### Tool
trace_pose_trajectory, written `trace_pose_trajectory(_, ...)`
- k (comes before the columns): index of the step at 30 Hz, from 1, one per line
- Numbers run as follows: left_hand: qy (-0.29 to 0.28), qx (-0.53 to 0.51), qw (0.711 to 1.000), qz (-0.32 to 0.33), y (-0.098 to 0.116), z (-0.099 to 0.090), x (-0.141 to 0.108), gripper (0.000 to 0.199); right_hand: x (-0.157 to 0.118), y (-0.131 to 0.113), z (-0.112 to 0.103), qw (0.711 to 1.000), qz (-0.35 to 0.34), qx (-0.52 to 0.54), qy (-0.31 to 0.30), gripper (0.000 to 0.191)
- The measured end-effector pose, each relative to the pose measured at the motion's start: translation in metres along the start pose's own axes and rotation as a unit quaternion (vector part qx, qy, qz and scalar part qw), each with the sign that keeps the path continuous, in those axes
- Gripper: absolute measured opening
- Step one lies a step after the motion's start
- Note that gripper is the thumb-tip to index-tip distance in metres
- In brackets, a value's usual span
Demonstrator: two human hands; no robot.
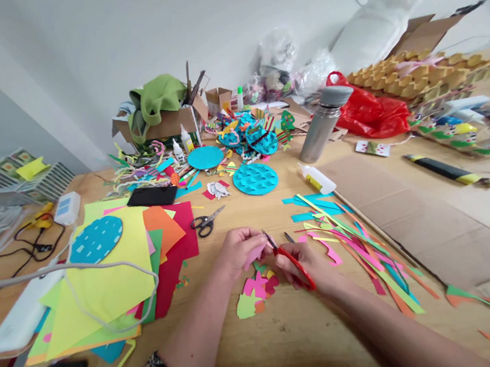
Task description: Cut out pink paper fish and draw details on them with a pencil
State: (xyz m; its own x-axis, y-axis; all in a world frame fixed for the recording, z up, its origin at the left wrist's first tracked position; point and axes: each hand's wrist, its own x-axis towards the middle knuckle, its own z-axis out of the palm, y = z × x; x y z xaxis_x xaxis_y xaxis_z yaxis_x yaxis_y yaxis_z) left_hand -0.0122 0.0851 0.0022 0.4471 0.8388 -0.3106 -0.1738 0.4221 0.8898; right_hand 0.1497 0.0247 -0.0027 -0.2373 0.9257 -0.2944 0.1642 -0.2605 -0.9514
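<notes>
Near the middle of the table, my left hand (241,249) pinches a small piece of pink paper (254,256). My right hand (301,264) is closed round a pair of red-handled scissors (297,266), whose blades point up and left beside the pink paper. Whether the blades touch the paper, I cannot tell. Just below both hands lies a small heap of cut paper shapes (253,291) in pink, light green, red and orange. A dark pen-like tip (289,237) shows beyond my right hand.
Coloured paper sheets (118,286) lie on the left, with black-handled scissors (205,222) beside them. Paper strips (373,250) and a cardboard sheet (404,216) spread on the right. A glue bottle (317,179), blue discs (255,179) and a steel flask (325,123) stand or lie behind.
</notes>
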Motion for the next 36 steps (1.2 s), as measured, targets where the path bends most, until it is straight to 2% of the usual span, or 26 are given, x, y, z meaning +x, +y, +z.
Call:
trace_pose_trajectory(15, -0.028, 0.018, 0.999, -0.030, 0.005, -0.005, 0.000, 0.031, -0.001, -0.006, -0.001, 1.000, 0.012, -0.017, -0.014, 0.053)
trace_pose_trajectory(36, -0.060, 0.061, 0.996, -0.037, 0.010, -0.013, -0.001, 0.032, -0.001, -0.005, -0.002, 0.999, 0.021, -0.020, -0.028, 0.054)
